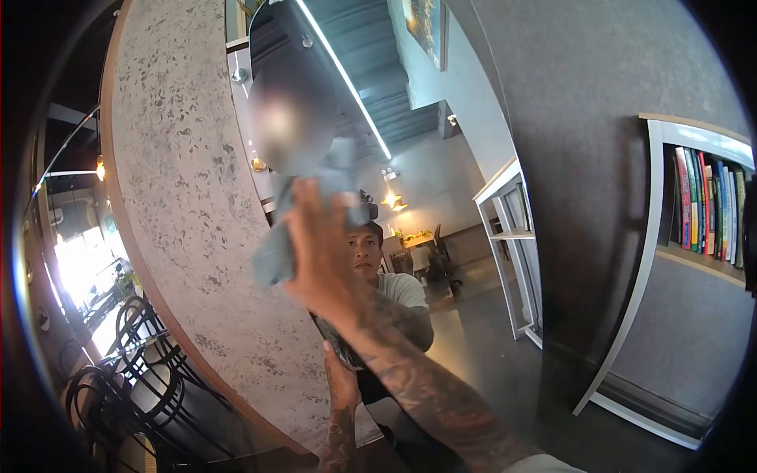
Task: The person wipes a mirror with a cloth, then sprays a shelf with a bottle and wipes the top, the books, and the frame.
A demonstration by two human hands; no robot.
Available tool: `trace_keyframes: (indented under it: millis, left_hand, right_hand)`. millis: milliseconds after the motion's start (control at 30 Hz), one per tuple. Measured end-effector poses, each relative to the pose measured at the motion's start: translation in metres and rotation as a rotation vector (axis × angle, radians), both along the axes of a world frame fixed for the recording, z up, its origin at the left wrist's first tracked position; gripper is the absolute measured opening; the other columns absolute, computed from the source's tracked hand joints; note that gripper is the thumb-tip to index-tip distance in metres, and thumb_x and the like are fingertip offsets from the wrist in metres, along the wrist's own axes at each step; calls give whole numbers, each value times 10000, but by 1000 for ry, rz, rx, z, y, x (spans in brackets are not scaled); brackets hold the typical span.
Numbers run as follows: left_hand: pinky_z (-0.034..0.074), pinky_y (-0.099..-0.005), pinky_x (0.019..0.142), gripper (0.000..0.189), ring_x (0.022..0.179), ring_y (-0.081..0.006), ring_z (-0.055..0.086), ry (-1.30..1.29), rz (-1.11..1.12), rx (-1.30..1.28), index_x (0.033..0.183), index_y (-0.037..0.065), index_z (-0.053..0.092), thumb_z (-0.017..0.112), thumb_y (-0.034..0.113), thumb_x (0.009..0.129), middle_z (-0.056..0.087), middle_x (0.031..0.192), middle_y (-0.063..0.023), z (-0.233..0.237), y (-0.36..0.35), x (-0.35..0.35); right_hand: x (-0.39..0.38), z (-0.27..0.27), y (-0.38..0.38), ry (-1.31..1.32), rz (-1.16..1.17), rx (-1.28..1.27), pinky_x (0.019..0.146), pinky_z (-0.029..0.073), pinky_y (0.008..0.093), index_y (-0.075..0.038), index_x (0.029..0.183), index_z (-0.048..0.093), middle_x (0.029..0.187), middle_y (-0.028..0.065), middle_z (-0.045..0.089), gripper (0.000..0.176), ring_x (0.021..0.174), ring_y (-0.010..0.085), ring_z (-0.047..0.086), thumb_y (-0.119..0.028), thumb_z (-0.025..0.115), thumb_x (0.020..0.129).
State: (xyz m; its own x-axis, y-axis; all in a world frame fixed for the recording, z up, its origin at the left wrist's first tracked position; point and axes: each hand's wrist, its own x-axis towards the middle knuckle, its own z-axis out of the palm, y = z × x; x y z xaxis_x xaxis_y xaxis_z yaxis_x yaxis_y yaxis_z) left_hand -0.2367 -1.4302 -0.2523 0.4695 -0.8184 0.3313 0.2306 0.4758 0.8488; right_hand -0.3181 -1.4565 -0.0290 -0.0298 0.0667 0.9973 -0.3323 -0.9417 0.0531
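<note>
A tall mirror (pixel 465 181) with a curved edge stands in front of me. My right hand (pixel 319 252) reaches up to it and presses a grey-blue cloth (pixel 274 256) against the glass. The hand and cloth are smeared by motion. Lower down, my left hand (pixel 341 378) is at the mirror's left edge with its thumb pointing up. Its other fingers are hidden and seem to wrap round that edge. A blurred dark patch covers the upper part of the glass. The mirror reflects a person in a light shirt, a ceiling light strip and a room.
To the left is a speckled, plaster-like wall panel (pixel 181 158) with a wooden edge. Black chairs (pixel 146 386) stand beyond it. A white-framed shelf (pixel 650 197) holding several books (pixel 706 205) stands at the right against a dark grey wall (pixel 583 158).
</note>
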Motion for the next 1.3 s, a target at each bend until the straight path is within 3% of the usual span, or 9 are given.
trace_keyframes:
  millis: [67,233,333,467,700,900,1133,1233,1300]
  left_hand:
    - [260,-255,490,606,548,-61,329,38,-36,-59,869,75,572,407,634,1034,388,663,64,-5,-4,-4]
    - [468,-297,803,610,910,-155,573,-42,189,-82,1169,30,583,361,588,1060,589,985,-71,-51,-23,12]
    - [395,-283,691,569,782,-123,492,-75,191,56,988,65,516,359,608,1052,525,872,-24,-14,-2,8]
    - [263,-279,488,636,532,-83,333,-104,138,279,662,135,363,350,649,1038,383,626,49,6,9,2]
    - [208,-311,436,672,449,-94,239,-175,139,113,579,176,252,342,662,1034,246,523,69,6,5,-1]
    - [238,-293,462,631,499,-93,274,-92,121,207,636,167,336,371,659,1030,280,593,71,7,5,2]
    - [307,-283,540,580,573,-90,329,132,60,-43,764,125,479,396,630,1037,340,652,54,-2,-5,-9]
    - [313,-297,549,581,562,-102,326,-3,-12,33,722,137,440,392,619,1043,324,631,54,-5,-2,7]
    - [405,-220,615,639,727,-91,484,-87,28,214,1268,9,439,379,606,1049,516,1108,-82,-1,4,11]
  right_hand:
    - [33,-9,14,85,132,26,1135,268,615,-8,1191,474,1492,323,367,547,1360,520,394,-87,769,738]
    - [39,-19,47,211,1048,490,901,461,408,-48,1152,533,1106,141,590,411,1080,294,602,-22,675,767]
    - [-32,1,26,-288,547,249,806,492,321,-44,1089,591,1009,67,620,275,945,153,601,35,613,827]
    - [-178,60,-5,-667,132,13,892,524,419,-42,1208,540,1061,137,645,394,984,318,644,59,577,829]
    - [-164,102,-92,-466,-253,111,1195,164,615,-32,1387,491,1359,221,585,612,1387,382,460,-124,677,812]
    - [2,96,-50,-196,-114,-86,1199,163,630,107,1419,377,1439,339,455,831,1406,464,393,-68,776,712]
    - [29,76,40,109,874,425,908,441,471,-53,1038,570,1049,159,668,292,1020,341,636,-31,693,774]
    - [-32,46,47,-247,558,215,824,487,413,-59,1060,570,1001,120,664,284,964,269,646,5,669,802]
    - [-94,28,40,-426,457,174,800,509,377,-53,1083,558,1021,89,655,302,969,208,643,63,638,815]
